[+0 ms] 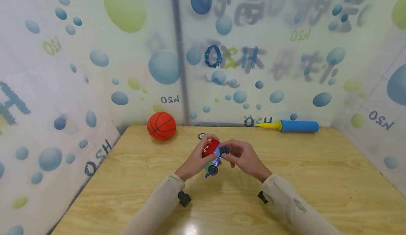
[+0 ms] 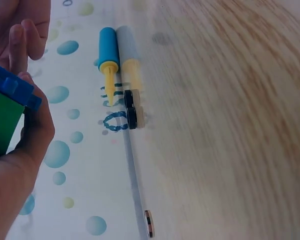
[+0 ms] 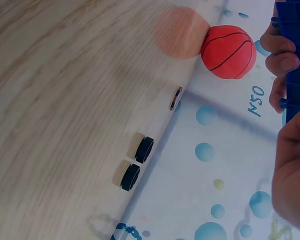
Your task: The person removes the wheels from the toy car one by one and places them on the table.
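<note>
A toy car (image 1: 210, 157) with a red top, a green end, a blue chassis and black wheels is held tilted above the table. My left hand (image 1: 196, 161) grips its body, fingers behind and thumb in front. At the car's right side, my right hand (image 1: 248, 157) pinches a black wheel (image 1: 224, 150) between thumb and index finger. The left wrist view shows the green part (image 2: 2, 122) and a blue edge (image 2: 12, 85) close up. In the right wrist view the blue chassis underside (image 3: 297, 50) faces the camera, with left fingers (image 3: 282, 60) along its side.
Two loose black wheels (image 3: 137, 162) stand near the table's back edge, beyond the hands. A thin disc (image 1: 201, 136) lies left of them. An orange-red toy basketball (image 1: 161, 126) sits at the back left; a blue hand pump (image 1: 298, 126) with yellow nozzle lies back right.
</note>
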### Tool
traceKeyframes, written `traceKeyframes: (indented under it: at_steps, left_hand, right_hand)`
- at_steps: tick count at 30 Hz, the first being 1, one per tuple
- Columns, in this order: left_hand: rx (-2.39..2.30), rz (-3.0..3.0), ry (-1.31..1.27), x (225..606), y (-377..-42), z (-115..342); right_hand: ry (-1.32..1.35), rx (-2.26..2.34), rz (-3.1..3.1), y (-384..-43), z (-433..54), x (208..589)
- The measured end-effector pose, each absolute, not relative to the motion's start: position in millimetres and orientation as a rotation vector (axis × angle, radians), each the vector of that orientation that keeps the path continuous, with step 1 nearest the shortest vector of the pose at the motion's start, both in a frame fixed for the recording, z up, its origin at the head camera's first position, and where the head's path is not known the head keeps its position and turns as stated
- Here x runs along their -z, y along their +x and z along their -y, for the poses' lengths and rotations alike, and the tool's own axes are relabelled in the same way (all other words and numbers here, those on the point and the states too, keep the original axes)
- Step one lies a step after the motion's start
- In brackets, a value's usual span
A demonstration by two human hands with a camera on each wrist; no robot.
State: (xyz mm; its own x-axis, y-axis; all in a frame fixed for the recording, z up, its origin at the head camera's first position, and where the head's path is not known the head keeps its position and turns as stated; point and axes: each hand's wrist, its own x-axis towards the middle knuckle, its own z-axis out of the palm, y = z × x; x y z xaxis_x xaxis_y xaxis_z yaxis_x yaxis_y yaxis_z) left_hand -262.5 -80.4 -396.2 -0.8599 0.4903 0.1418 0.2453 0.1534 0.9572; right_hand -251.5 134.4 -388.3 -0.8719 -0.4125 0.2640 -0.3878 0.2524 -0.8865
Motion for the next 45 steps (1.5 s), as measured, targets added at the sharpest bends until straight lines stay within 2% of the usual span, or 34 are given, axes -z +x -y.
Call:
traceKeyframes:
  at_steps: [10, 21, 33, 37, 40, 45]
  left_hand:
    - [-1.775, -2.129, 0.792, 404.0, -267.6, 74.8]
    - [-1.741, -2.3, 0.718, 412.1, -267.4, 74.9]
    - [-1.701, -2.403, 0.697, 405.3, -270.6, 82.9]
    - [-1.796, -2.204, 0.768, 402.5, -272.4, 86.1]
    - [-1.806, -2.124, 0.745, 402.0, -271.3, 87.9]
    - [-1.716, -2.324, 0.655, 397.9, -268.5, 89.6]
  right_hand:
    - [-0.737, 1.691, -2.509, -252.8, -135.7, 385.9]
    - [-0.668, 1.766, -2.459, -261.8, -128.0, 397.0]
    - [-0.896, 1.814, -2.562, -265.6, -113.8, 398.7]
    - [-1.01, 1.724, -2.708, -266.8, -108.5, 394.5]
    - [-0.986, 1.683, -2.731, -267.5, -110.9, 391.6]
    - [-0.856, 1.689, -2.566, -263.1, -125.5, 385.2]
